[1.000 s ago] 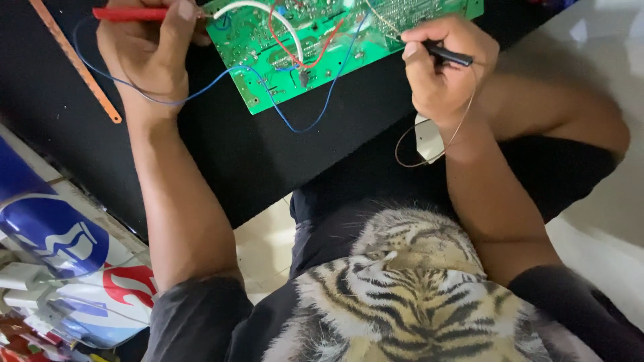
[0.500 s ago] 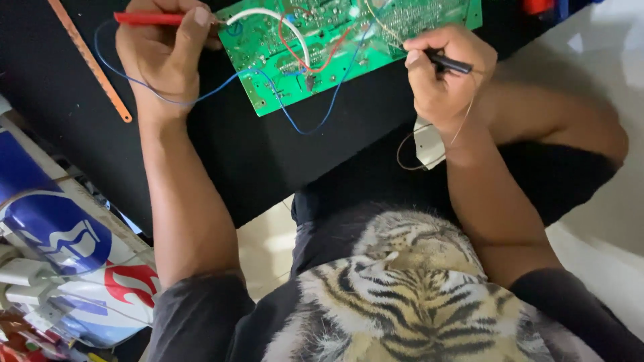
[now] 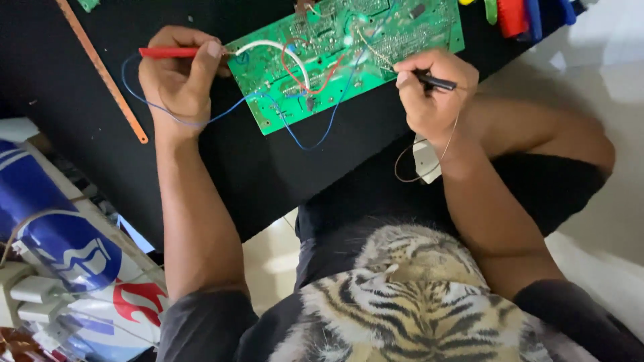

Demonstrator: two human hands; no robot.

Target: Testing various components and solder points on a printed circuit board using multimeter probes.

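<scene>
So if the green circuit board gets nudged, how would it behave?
The circuit board looks stiff and thin, so probably light and apt to slide flat on the black mat. Its attached wires look floppy and would likely drag along.

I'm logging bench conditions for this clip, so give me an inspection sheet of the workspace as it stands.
Surface: black mat, on a pale tiled floor.
Job's things: green printed circuit board, solder side up, lying on the mat; red probe; black probe.
Clutter: orange strip lying flat on the mat's left part; coloured tool handles at the top right.
Grippers: left hand pinches the red probe at the board's left edge; right hand holds the black probe at the board's lower right.
Cables: blue wire, white wire and red wire loop over the board.
Surroundings: blue, white and red packaging, lower left.
</scene>
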